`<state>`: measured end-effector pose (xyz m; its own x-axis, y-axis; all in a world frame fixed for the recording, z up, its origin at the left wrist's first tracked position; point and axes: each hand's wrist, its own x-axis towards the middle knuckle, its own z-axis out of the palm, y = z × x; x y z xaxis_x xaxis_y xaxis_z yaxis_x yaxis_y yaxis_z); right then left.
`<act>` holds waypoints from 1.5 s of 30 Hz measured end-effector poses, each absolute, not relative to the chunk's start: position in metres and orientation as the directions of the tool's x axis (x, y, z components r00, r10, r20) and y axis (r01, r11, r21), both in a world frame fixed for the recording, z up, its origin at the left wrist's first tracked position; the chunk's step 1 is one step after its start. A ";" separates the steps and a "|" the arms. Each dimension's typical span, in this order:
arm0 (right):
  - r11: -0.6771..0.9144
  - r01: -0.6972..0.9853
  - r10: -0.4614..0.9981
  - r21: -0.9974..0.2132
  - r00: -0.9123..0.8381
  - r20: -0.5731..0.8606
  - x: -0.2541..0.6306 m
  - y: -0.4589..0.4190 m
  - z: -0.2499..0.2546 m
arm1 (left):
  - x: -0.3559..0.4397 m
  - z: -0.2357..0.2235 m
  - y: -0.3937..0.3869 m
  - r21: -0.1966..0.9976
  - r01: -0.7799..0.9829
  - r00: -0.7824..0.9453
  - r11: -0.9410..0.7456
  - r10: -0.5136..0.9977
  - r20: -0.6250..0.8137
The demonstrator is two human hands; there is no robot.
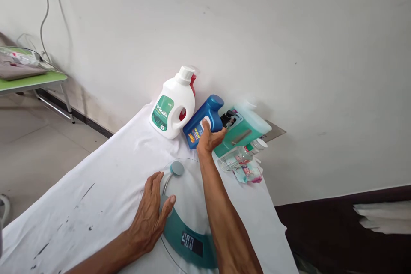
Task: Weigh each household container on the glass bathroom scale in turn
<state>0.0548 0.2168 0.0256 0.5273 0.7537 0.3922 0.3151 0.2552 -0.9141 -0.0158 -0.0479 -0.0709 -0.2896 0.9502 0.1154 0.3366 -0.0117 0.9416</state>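
My right hand [210, 138] is closed around a blue bottle [201, 116] with a yellow and white label, among the bottles at the table's far end. Below it, a round glass scale [189, 205] with a teal band lies on the white cloth, its display lit with digits. My left hand [152, 212] rests at the scale's left edge with fingers stretched out and thumb apart, holding nothing. A white detergent jug [175, 105] with a green label stands just left of the blue bottle.
Right of the blue bottle are a large green liquid container [245, 130], a clear bottle [236, 158] and a small packet [248, 173]. The white-covered table [105, 188] meets a plain wall [244, 30]. At the left stands a green-topped folding table [48, 78] with bags.
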 end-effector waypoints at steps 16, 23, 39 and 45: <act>0.389 0.584 0.689 -0.713 0.329 0.646 0.092 0.211 0.009 | -0.017 -0.068 -0.046 0.940 0.342 -0.303 0.011 0.948 0.099; 0.281 0.600 0.738 -0.749 0.364 0.569 0.119 0.266 0.023 | -0.017 -0.068 -0.046 0.939 0.344 -0.305 0.001 0.946 0.111; 0.331 0.520 0.728 -0.787 0.389 0.564 0.132 0.240 0.067 | -0.022 -0.058 -0.047 0.927 0.374 -0.251 -0.005 0.962 0.107; 0.544 0.206 0.797 -0.814 0.176 0.577 0.170 0.134 0.089 | -0.024 -0.053 -0.046 0.908 0.413 -0.252 -0.070 0.950 0.187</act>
<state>0.1700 0.1341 0.0893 0.1756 0.7974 0.5773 0.2060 0.5436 -0.8137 -0.0243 -0.0456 -0.0530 -0.2516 0.9495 0.1874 0.4132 -0.0697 0.9080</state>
